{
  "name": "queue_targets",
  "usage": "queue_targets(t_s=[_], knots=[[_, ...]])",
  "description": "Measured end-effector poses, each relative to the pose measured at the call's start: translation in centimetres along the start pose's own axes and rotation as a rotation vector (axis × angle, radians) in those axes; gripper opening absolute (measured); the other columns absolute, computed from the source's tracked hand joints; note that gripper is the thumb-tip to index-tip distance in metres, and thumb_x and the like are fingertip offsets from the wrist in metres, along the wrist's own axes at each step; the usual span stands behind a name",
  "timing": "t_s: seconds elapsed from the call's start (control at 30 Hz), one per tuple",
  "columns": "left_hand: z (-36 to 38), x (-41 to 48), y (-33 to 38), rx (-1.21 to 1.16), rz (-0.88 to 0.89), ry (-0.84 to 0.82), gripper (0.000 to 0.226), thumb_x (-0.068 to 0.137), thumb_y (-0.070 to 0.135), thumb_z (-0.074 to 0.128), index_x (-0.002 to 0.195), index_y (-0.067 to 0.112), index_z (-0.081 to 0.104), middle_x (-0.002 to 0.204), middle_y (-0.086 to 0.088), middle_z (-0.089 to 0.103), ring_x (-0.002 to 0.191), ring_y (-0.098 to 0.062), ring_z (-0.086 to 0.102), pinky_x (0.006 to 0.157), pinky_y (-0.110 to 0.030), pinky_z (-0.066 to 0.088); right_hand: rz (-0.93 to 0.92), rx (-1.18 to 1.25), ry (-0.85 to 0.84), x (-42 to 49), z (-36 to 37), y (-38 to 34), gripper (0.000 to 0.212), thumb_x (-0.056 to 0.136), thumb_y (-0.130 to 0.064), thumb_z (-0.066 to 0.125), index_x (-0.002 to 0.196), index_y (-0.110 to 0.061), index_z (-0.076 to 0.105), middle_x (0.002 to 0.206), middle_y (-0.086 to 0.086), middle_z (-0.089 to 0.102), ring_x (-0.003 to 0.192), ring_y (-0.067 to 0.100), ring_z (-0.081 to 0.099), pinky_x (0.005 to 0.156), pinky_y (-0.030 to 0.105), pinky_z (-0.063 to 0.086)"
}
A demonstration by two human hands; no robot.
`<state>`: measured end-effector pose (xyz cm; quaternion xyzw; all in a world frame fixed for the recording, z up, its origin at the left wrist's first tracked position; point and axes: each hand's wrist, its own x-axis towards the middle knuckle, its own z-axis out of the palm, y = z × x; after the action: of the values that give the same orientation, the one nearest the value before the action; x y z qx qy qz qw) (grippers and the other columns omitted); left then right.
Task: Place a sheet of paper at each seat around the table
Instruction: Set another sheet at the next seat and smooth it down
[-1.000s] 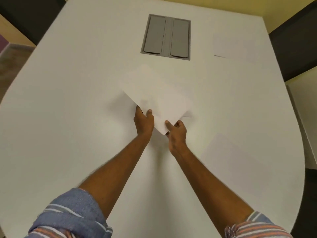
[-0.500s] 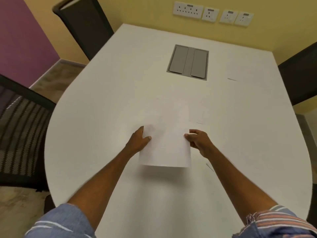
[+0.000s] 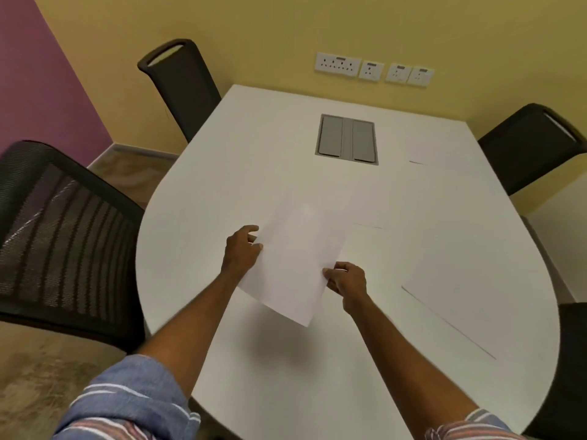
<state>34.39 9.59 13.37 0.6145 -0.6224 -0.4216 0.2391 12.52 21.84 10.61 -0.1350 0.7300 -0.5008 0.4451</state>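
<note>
Two bare forearms reach forward from rolled blue striped sleeves over a white oval table [image 3: 286, 392]. The left hand [image 3: 240, 250] and the right hand [image 3: 347, 281] together hold one white sheet of paper [image 3: 298, 258] just above the tabletop. The left hand pinches the sheet's left edge, thumb on top and fingers curled beneath. The right hand is closed on the sheet's right edge, lower down and nearer the viewer, thumb pressed to the paper. The sheet is turned at a slant, its near corner pointing toward the viewer below and between the two hands, with a soft shadow on the table under it.

To the right of the right hand, a second sheet [image 3: 476, 296] lies flat on the table near the right rim. Just beyond the held sheet's far right corner, a faint edge suggests another sheet [image 3: 371, 211] lying flat; its outline is hard to tell against the white surface.

Left of the left hand, beside the table, stands a black mesh chair [image 3: 60, 233]. Farther ahead of the grip, a grey cable hatch [image 3: 347, 139] is set into the table's centre. To its right lies a far sheet [image 3: 428, 150], in front of a black chair [image 3: 527, 144]. Another black chair [image 3: 181, 87] stands at the far left. Beyond the table, white wall sockets [image 3: 374, 69] sit on a yellow wall.
</note>
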Motion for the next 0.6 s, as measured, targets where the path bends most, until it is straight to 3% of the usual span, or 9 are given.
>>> queue_targets(t_s=[0.3,0.6], knots=[[-8.5,-1.2,-2.0,0.061,0.130,-0.006,0.031,0.088,0.006,0.064,0.117,0.018,0.071,0.103,-0.005,0.072,0.091,-0.016,0.063,0.083,-0.023,0.046,0.000,0.105,0.115,-8.3,8.0,1.9,0.021,0.076,0.003,0.079,0.093,-0.001,0.067,0.100,0.020,0.072,0.084,0.030,0.073,0.086,0.042,0.061],[-12.3,1.8,-3.1,0.029,0.124,0.028,0.029,0.089,0.002,0.064,0.114,0.012,0.073,0.106,-0.010,0.073,0.099,-0.023,0.066,0.084,-0.025,0.048,0.013,0.173,0.156,-9.9,14.4,2.4,0.018,0.075,0.005,0.077,0.086,-0.001,0.065,0.087,0.015,0.065,0.068,0.022,0.065,0.079,0.038,0.063]])
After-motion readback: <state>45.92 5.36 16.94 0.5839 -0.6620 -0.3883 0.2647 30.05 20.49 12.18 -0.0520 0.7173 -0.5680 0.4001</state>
